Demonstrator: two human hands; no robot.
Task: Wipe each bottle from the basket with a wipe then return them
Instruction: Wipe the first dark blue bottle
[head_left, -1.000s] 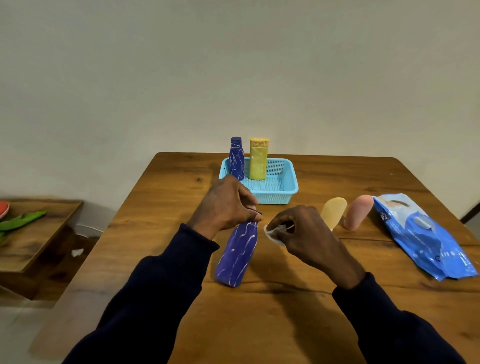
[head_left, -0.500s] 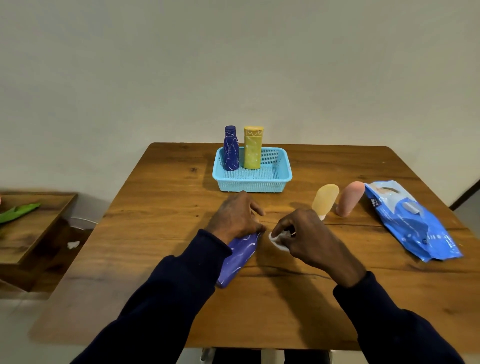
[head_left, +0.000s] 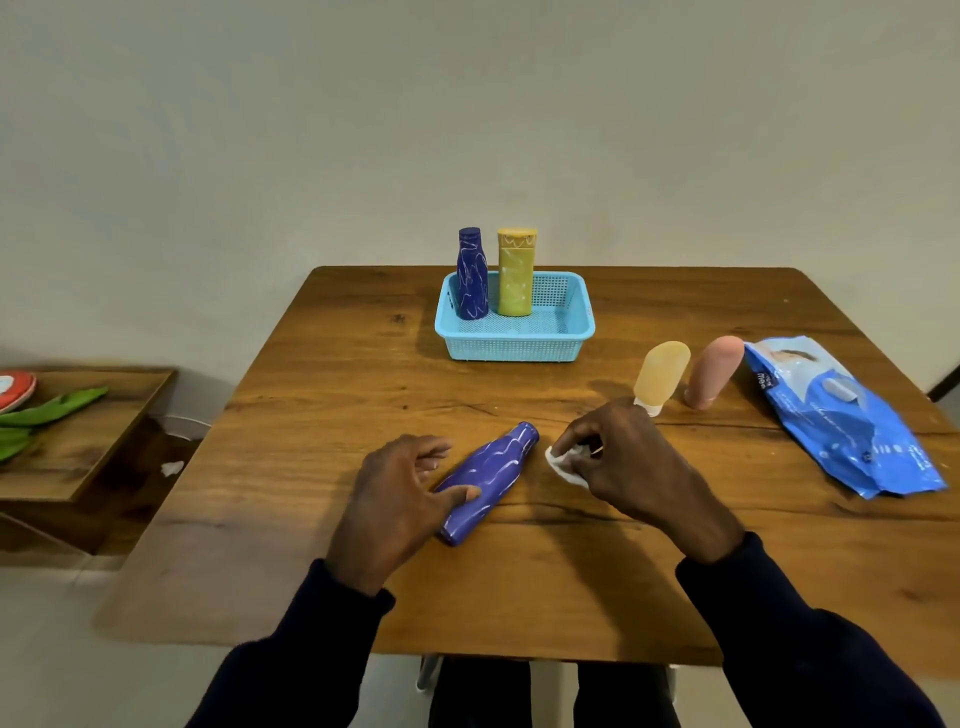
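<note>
At lower centre of the frame, flat on the wooden worktop (head_left: 337, 374): the purple marbled bottle (head_left: 491, 475), on its side, cap toward the upper right, base toward the lower left; part of its lower body hidden behind the left hand (head_left: 397, 496); fingers (head_left: 434, 446) of that hand loosely spread and gripping nothing, thumb laid against the bottle's side; pressing or merely touching, impossible to tell.

Just right of the cap: the right hand (head_left: 631, 462), fingers curled, pinching a small white wipe (head_left: 563, 466); most of the wipe buried under the hand, only a crumpled edge showing; wipe near the cap, contact unclear.

Toward upper centre: a light blue basket (head_left: 514, 351) with a dark blue bottle (head_left: 471, 275) and a yellow bottle (head_left: 515, 275) upright side by side in its left part, their bases behind the mesh wall.

Right of centre: a tan tube (head_left: 661, 374) and a pink tube (head_left: 712, 376), standing or lying hard to judge; tan tube's white cap partly behind the right hand.

At far right: a blue wipes pack (head_left: 841, 421), print too small to read.

At the left edge: a lower side table (head_left: 93, 441) with green items (head_left: 47, 415) and a red and white object (head_left: 15, 387), both cut off by the frame; both dark sleeves cut off at the bottom.
</note>
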